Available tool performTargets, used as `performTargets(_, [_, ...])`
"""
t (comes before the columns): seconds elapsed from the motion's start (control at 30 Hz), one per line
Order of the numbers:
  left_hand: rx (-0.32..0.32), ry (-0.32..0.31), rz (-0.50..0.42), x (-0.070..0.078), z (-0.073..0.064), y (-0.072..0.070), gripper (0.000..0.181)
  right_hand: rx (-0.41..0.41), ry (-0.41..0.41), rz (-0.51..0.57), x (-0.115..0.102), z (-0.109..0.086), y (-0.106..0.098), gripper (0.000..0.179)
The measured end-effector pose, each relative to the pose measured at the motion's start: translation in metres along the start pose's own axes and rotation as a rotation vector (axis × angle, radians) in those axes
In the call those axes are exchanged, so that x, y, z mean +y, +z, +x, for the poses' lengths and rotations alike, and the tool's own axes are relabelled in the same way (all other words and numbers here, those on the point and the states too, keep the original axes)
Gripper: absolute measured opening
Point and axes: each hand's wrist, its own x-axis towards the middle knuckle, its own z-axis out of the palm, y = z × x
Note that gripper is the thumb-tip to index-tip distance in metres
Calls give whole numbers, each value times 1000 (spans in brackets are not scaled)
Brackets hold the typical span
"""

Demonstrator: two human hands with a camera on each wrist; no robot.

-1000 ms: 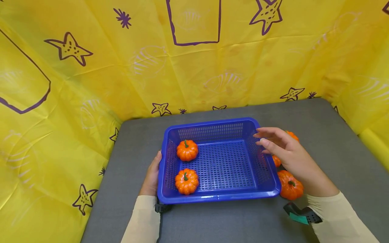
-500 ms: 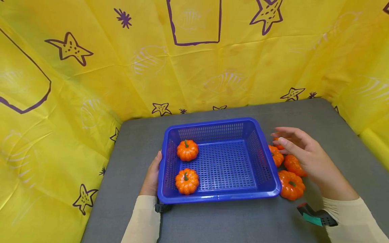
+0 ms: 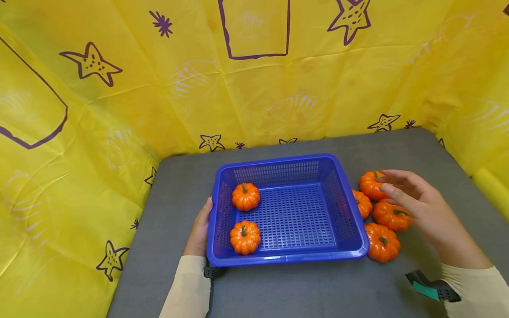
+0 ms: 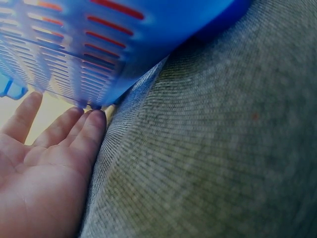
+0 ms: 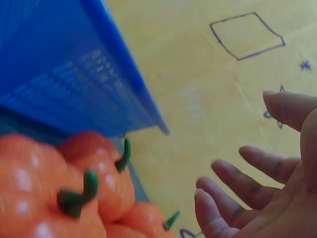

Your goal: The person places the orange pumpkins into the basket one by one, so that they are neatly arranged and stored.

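Yellow cloth [image 3: 254, 101], printed with purple starfish and pale fish, walls in a gray desk [image 3: 286, 291], where a person in cream sleeves [image 3: 187, 287] works at a blue plastic basket [image 3: 286, 259]. The basket, rectangular with slotted walls and a perforated floor, sits mid-desk. The right hand [image 3: 423, 207], fingers spread, slightly bent and holding nothing, hovers at the orange pumpkins to the basket's right. The left hand [image 3: 199, 232] lays extended fingers against the basket's left outer wall; the head view hides most of them, the left wrist view shows them.

Four ribbed, glossy, green-stemmed pumpkins cluster outside: far [image 3: 370, 186], near [image 3: 382, 242], middle [image 3: 389, 217] and one [image 3: 362, 204] partly hidden by the rim. The right hand's fingers overlap the far and middle ones. The right wrist view cuts off that hand and one pumpkin. Inside, two smaller-looking pumpkins, rear [image 3: 245, 197] and front [image 3: 245, 237], stand along the left; the basket's right wall separates the groups. Black straps [image 3: 210, 271] circle both wrists.
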Motion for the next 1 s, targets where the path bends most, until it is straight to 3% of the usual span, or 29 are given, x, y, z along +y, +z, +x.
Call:
performTargets(0.17, [2, -6, 5, 0, 0, 0, 74, -6, -15, 133, 13, -4, -12, 39])
performTargets(0.3, [6, -8, 8, 2, -1, 2, 72, -6, -10, 146, 19, -7, -18, 41])
performTargets(0.6, [6, -4, 8, 3, -1, 3, 73, 72, 68, -123, 34, -8, -31, 37])
performTargets(0.8, [-10, 16, 4, 2, 0, 2, 72, 58, 99, -170, 48, -4, -34, 34])
performTargets(1.0, [19, 5, 19, 2, -1, 1, 72, 21, 118, -189, 60, -7, -33, 36])
